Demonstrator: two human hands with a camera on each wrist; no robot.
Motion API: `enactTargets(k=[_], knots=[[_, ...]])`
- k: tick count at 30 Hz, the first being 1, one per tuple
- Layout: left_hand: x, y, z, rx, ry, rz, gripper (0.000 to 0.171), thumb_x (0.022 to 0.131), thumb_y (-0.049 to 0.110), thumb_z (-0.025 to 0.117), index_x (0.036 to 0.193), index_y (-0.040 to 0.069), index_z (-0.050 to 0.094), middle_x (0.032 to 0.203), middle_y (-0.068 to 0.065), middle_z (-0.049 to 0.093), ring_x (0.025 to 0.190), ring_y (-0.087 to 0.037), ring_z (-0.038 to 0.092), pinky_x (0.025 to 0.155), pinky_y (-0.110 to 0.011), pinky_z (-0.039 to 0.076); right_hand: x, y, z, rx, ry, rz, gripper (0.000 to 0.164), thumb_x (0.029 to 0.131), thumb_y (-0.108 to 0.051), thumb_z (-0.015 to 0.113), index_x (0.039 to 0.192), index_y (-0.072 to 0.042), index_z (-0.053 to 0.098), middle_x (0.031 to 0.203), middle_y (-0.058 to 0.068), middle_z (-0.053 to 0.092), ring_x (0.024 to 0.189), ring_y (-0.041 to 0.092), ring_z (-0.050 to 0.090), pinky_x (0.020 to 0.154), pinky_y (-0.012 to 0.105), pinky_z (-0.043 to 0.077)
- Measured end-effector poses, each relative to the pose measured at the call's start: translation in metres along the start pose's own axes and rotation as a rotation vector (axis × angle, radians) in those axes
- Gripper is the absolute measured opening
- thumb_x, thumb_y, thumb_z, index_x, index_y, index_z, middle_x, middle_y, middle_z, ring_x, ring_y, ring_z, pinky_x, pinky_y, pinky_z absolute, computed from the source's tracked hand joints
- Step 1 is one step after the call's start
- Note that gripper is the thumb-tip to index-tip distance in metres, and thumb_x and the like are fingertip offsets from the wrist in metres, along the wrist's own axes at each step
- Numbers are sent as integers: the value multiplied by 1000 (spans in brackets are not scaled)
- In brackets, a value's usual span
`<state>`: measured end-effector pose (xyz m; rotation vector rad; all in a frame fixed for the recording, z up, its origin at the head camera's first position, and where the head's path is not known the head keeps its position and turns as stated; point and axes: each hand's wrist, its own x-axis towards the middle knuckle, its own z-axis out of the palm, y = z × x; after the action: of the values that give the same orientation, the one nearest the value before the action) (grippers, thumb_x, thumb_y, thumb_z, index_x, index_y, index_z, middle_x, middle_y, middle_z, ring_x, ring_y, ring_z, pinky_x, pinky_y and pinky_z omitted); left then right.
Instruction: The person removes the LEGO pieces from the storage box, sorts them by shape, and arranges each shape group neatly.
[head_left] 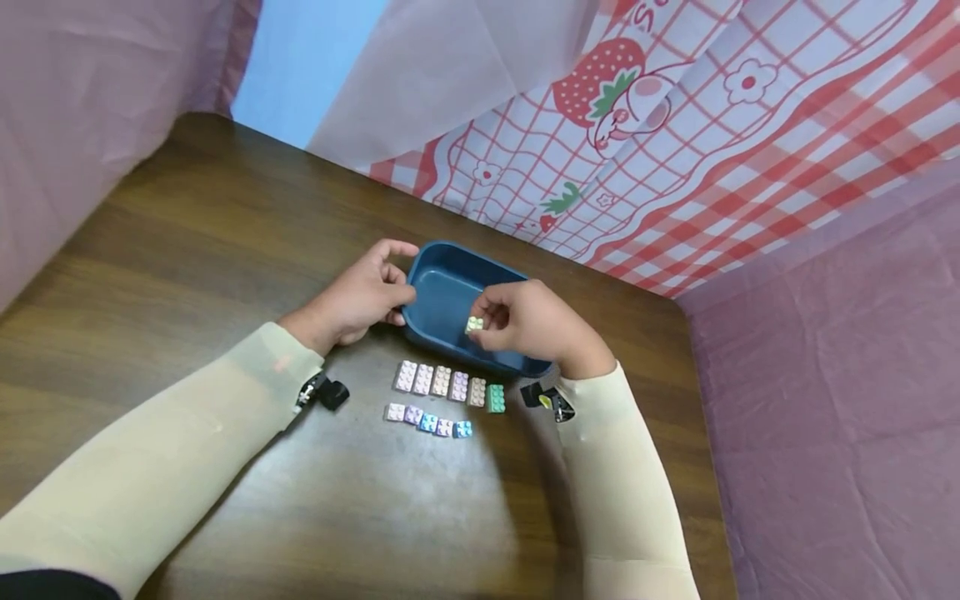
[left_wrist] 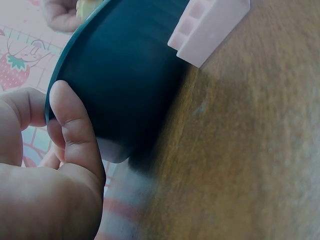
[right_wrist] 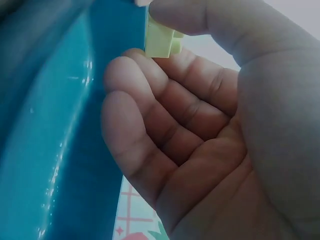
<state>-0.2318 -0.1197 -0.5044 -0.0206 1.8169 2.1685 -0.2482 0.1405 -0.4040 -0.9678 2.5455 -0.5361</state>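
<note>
A dark blue rectangular bin (head_left: 438,292) stands on the wooden table. My left hand (head_left: 363,292) grips its left end, and in the left wrist view the thumb (left_wrist: 75,125) presses the outer wall near the rim. Over the bin's right half, my right hand (head_left: 536,321) pinches a small pale yellow toy brick (head_left: 474,325) between thumb and fingers. The right wrist view shows the brick's studs (right_wrist: 176,44) pointing sideways, with the other fingers curled below it.
In front of the bin lies a row of several larger bricks (head_left: 441,381), pastel with a green one (head_left: 496,398) at the right end. Nearer still is a row of several smaller bricks (head_left: 428,422). A strawberry-print cloth (head_left: 600,150) hangs along the table's back edge.
</note>
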Motion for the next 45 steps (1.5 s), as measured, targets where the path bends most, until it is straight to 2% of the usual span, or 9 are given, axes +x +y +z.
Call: enactTargets(k=[5, 11, 20, 23, 28, 33, 37, 45], knots=[[0, -2, 0, 1, -3, -2, 66, 96, -3, 63, 152, 21, 38, 93, -9, 52, 71, -22, 57, 61, -31, 60, -26, -1, 12, 23, 25, -43, 12, 89, -28, 84, 95, -26, 74, 82, -12, 70, 73, 6, 66, 68, 27, 60], [0, -2, -1, -5, 3, 0, 66, 95, -3, 63, 151, 22, 39, 91, -8, 52, 72, -22, 57, 61, -31, 59, -54, -1, 27, -11, 62, -77, 16, 87, -24, 87, 97, -24, 74, 81, -14, 66, 70, 4, 61, 66, 25, 58], [-2, -1, -2, 2, 10, -15, 65, 96, -2, 63, 151, 25, 39, 94, -10, 52, 76, -26, 58, 62, -33, 60, -84, -2, 45, -38, 92, -62, 15, 88, -26, 86, 98, -22, 75, 80, -6, 67, 73, 11, 62, 66, 23, 56], [-1, -2, -2, 5, 4, -14, 65, 96, -1, 63, 151, 25, 39, 94, -9, 52, 75, -25, 58, 63, -33, 60, -92, 0, 53, -31, 84, -55, 14, 89, -27, 84, 98, -23, 75, 80, -8, 66, 72, 10, 61, 64, 22, 55], [0, -3, -3, 13, 4, -11, 64, 97, 0, 63, 151, 25, 39, 94, -10, 51, 75, -25, 58, 64, -34, 61, -101, 7, 68, -39, 91, -75, 11, 90, -27, 84, 96, -23, 75, 75, -15, 59, 68, 8, 58, 62, 20, 51], [0, -4, -2, 15, 4, -16, 64, 97, 0, 63, 151, 26, 39, 95, -10, 51, 76, -26, 58, 64, -34, 60, -106, 11, 79, -60, 83, -57, 14, 91, -31, 83, 103, -25, 79, 68, -16, 51, 62, 1, 48, 55, 18, 43], [0, -2, 0, 13, 1, -14, 64, 98, 0, 63, 151, 26, 39, 95, -10, 52, 75, -25, 57, 63, -33, 60, -109, 13, 85, -73, 79, -36, 19, 91, -33, 83, 108, -26, 80, 69, -17, 53, 60, -2, 47, 52, 18, 42], [0, -2, 0, 17, -5, -12, 64, 98, 0, 63, 151, 26, 39, 95, -10, 52, 75, -25, 58, 64, -33, 60, -112, 15, 93, -118, 112, -57, 21, 88, -30, 86, 107, -25, 79, 66, -20, 52, 57, -7, 45, 52, 15, 42]])
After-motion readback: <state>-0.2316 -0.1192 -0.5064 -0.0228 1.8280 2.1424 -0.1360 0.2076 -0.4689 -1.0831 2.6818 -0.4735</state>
